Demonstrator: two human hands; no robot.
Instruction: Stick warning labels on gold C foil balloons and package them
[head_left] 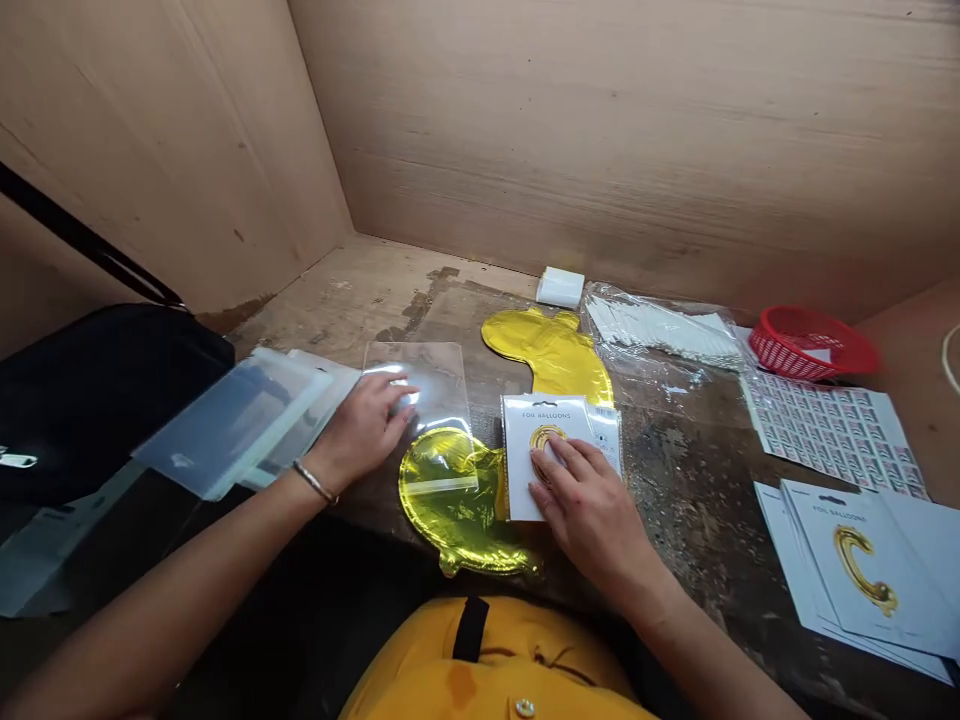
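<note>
A white "FOIL BALLOONS" card [517, 470] lies over the gold foil balloon [442, 500], with a second, barcoded white piece showing at its right edge. My right hand [589, 500] holds this card from above, fingers close together and covering part of the printed gold letter. My left hand [367, 420], wearing a bracelet, has its fingers apart over a clear plastic bag [435, 370]. The bag's lower end overlaps the balloon's rounded lower left part. Beyond the card, the balloon's upper part stretches toward the back of the table.
More clear bags [232, 425] lie left, beside a black bag [97, 400]. On the right are printed cards [825, 560], a sticker sheet [840, 430] and a red basket [817, 345]. White strips in plastic [660, 330] and a small white packet [560, 287] lie near the back wall.
</note>
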